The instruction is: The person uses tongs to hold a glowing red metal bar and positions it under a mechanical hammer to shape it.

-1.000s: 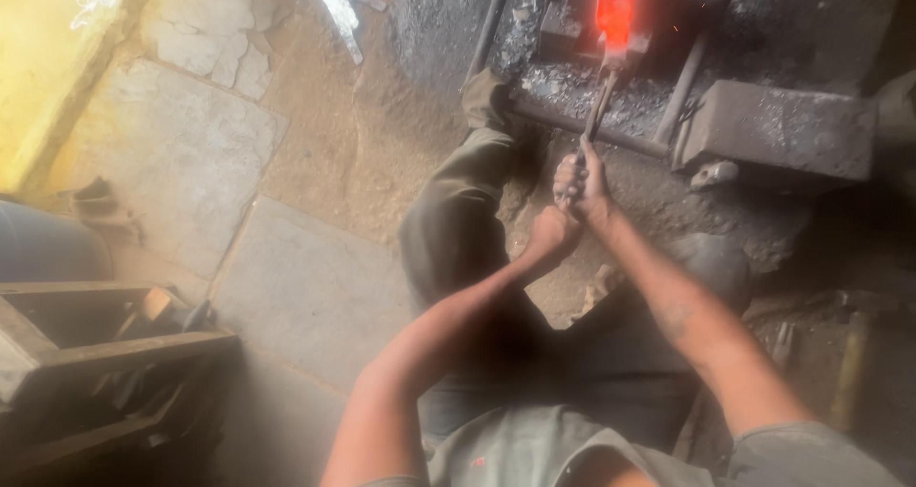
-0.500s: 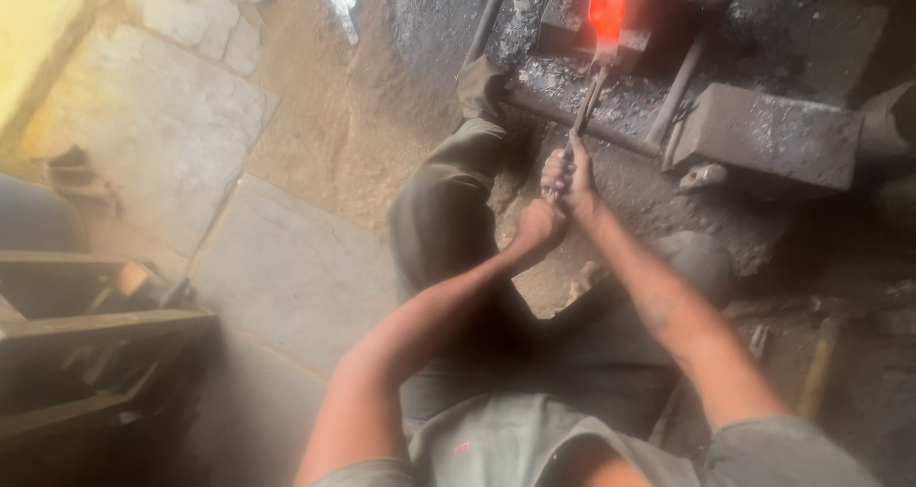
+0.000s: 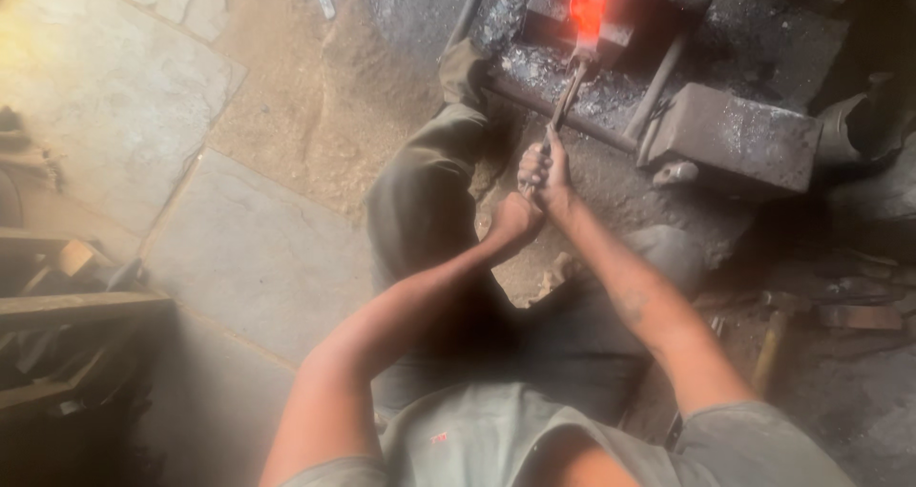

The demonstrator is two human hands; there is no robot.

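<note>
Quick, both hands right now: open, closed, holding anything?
Left hand: closed around the near end of the tongs.
Right hand: closed on the tongs handles, just ahead of the left.

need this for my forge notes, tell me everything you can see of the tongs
The tongs are long, thin and dark, iron by the look. Their two reins run up and slightly right from the hands towards the forge. The far end meets the lower end of a glowing orange-red bar lying on a dark, ash-covered bed; the jaws themselves are too small to make out. The right hand wraps the reins higher up, the left hand grips just below it. The tongs hang clear of the ground.
</note>
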